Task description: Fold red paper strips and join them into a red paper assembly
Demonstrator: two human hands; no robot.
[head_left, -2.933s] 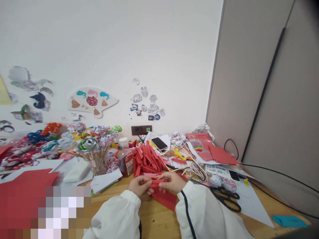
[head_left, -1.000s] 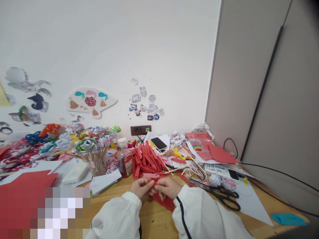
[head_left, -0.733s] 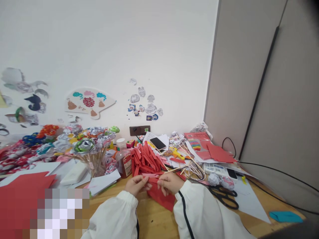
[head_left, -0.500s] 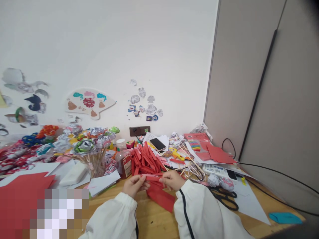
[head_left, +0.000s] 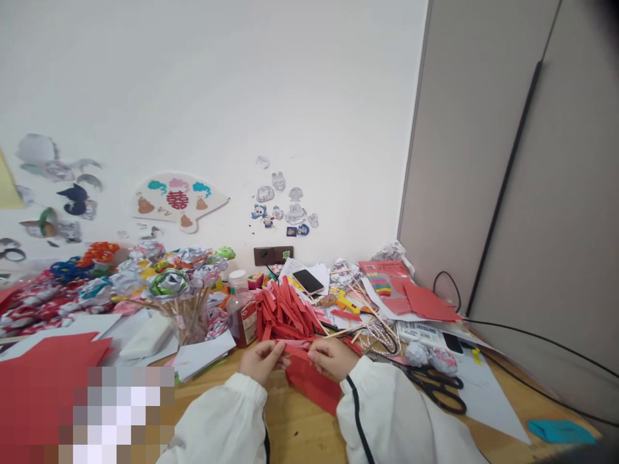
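Note:
My left hand is closed in a pinch on red paper at the front edge of a heap of folded red paper strips. Close by, my right hand is also closed, its fingertips pinching the same paper from the other side. Between and below them a flat red paper piece slants over the wooden table, its right end against my right sleeve. Fingers partly hide the held edge, so I cannot tell whether it is a separate strip or part of that piece.
Black scissors and crumpled paper balls lie right of my right sleeve. A bottle stands behind my left hand. Farther back are a phone and a yellow glue gun. Crumpled-paper flowers crowd the left; black cables run right.
The red strip stretched between my hands has dropped from clear view, and more of the red piece below shows. My right fingers have shifted slightly. The view has turned a little left.

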